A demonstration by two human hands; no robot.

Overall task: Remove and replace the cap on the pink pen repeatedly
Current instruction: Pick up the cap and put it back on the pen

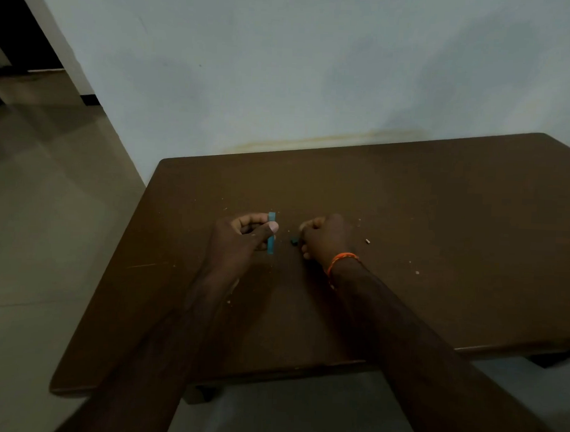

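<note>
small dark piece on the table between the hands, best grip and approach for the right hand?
Pinch the small dark piece across its short sides with thumb and forefinger, coming from above and slightly from the right, judging from its pose. It lies low on the brown table, right beside the right hand; the left hand holds a blue stick. Its shape is too dim to tell.

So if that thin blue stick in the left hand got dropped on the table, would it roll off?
Probably not far. The blue stick looks flat-sided, so it would likely slide, not roll. It seems stiff: it stays straight while pinched only by the left hand. It is probably light, since thumb and fingers alone hold it above the table.
</note>
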